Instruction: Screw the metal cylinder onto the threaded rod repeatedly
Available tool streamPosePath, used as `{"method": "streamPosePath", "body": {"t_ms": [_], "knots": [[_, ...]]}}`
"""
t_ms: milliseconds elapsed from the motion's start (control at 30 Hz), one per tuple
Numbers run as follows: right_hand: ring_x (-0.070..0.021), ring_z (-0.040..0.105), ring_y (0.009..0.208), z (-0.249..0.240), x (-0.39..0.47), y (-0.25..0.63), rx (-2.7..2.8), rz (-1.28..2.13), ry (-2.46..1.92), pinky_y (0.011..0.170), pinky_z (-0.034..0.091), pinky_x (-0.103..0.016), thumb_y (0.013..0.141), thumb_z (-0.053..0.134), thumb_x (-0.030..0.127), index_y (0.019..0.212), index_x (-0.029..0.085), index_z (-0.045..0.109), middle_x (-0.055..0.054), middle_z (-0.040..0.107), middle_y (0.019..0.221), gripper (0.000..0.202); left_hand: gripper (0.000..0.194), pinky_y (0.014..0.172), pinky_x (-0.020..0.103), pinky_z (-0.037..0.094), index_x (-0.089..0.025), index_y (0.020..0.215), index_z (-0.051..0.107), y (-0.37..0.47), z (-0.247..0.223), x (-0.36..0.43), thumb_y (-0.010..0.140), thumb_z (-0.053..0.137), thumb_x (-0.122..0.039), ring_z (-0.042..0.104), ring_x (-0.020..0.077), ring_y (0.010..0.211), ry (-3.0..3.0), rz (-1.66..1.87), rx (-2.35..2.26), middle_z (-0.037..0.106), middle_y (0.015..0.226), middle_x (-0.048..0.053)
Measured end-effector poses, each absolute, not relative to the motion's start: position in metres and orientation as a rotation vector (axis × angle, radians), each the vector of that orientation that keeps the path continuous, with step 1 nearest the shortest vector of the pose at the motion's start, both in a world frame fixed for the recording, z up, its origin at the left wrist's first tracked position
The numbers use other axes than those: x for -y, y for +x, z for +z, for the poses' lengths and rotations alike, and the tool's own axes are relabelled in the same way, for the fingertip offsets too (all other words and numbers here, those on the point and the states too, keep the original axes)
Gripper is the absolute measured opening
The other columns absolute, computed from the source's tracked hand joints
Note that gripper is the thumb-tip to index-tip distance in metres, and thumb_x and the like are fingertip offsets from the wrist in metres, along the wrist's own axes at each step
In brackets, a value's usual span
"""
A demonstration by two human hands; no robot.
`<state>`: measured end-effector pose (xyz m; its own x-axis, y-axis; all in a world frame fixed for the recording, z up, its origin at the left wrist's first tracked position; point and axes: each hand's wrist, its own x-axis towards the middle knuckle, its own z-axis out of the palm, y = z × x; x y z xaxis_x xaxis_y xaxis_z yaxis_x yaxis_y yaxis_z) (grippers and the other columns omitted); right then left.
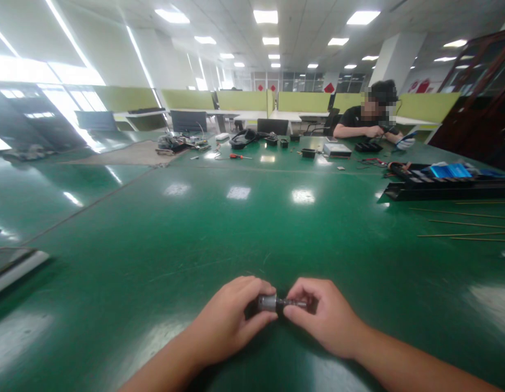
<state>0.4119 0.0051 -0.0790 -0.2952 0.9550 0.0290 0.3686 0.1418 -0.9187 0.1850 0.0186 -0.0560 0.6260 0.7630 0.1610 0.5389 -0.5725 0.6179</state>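
Low in the middle of the view, my two hands hold a small metal part between them, level and close to the green tabletop (219, 228). Its thicker left end is a grey metal cylinder (268, 302), gripped between the thumb and fingers of my left hand (236, 310). From the cylinder a narrower dark metal shaft (296, 303) runs to the right, and my right hand (323, 313) pinches it with thumb and fingertips. Fingers hide both far ends, and I cannot tell its exact kind.
An orange-handled screwdriver (236, 157), a black headset-like item (244, 139) and small black boxes lie at the back. Thin rods (473, 225) and a black tray (440, 190) are at right. A flat panel (19, 267) sits left. A co-worker (358, 122) sits across.
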Motion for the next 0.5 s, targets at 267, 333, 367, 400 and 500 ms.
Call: {"method": "streamPosePath", "body": {"t_ms": [267, 333, 367, 400, 500], "knots": [[-0.0127, 0.052, 0.06, -0.0787, -0.005, 0.411, 1.742, 1.156, -1.278, 0.055, 0.037, -0.022, 0.079, 0.069, 0.022, 0.074, 0.017, 0.067, 0.002, 0.061, 0.065, 0.007, 0.02, 0.085, 0.032, 0.047, -0.024, 0.112, 0.058, 0.1843, -0.0565, -0.0186, 0.093, 0.062, -0.028, 0.061, 0.0193, 0.095, 2.335, 0.569, -1.012, 0.067, 0.104, 0.003], [-0.0128, 0.053, 0.06, -0.0787, -0.0053, 0.4111, 1.742, 1.159, -1.278, 0.055, 0.038, -0.022, 0.079, 0.069, 0.022, 0.074, 0.017, 0.067, 0.001, 0.061, 0.065, 0.007, 0.02, 0.084, 0.032, 0.048, -0.024, 0.112, 0.059, 0.1845, -0.0557, -0.0183, 0.093, 0.062, -0.027, 0.062, 0.0194, 0.095, 2.34, 0.569, -1.016, 0.067, 0.104, 0.003], [-0.0128, 0.053, 0.06, -0.0787, -0.0054, 0.4112, 1.743, 1.16, -1.276, 0.055, 0.038, -0.022, 0.078, 0.069, 0.021, 0.074, 0.017, 0.067, 0.001, 0.061, 0.065, 0.006, 0.02, 0.084, 0.032, 0.048, -0.023, 0.112, 0.059, 0.1847, -0.0552, -0.0181, 0.093, 0.063, -0.027, 0.062, 0.0195, 0.095, 2.344, 0.569, -1.016, 0.067, 0.103, 0.004], [-0.0128, 0.053, 0.06, -0.0786, -0.0054, 0.4113, 1.745, 1.163, -1.274, 0.055, 0.038, -0.022, 0.078, 0.069, 0.021, 0.075, 0.017, 0.067, 0.002, 0.062, 0.065, 0.006, 0.02, 0.084, 0.032, 0.048, -0.023, 0.112, 0.059, 0.1848, -0.0546, -0.018, 0.093, 0.063, -0.028, 0.062, 0.0196, 0.094, 2.348, 0.569, -1.016, 0.067, 0.103, 0.004], [-0.0126, 0.053, 0.06, -0.079, -0.0052, 0.4116, 1.751, 1.161, -1.277, 0.055, 0.038, -0.021, 0.078, 0.069, 0.021, 0.075, 0.017, 0.067, 0.002, 0.061, 0.065, 0.005, 0.019, 0.083, 0.032, 0.049, -0.023, 0.111, 0.059, 0.1849, -0.0531, -0.018, 0.093, 0.062, -0.028, 0.062, 0.0196, 0.092, 2.359, 0.569, -1.014, 0.067, 0.101, 0.004]]}}
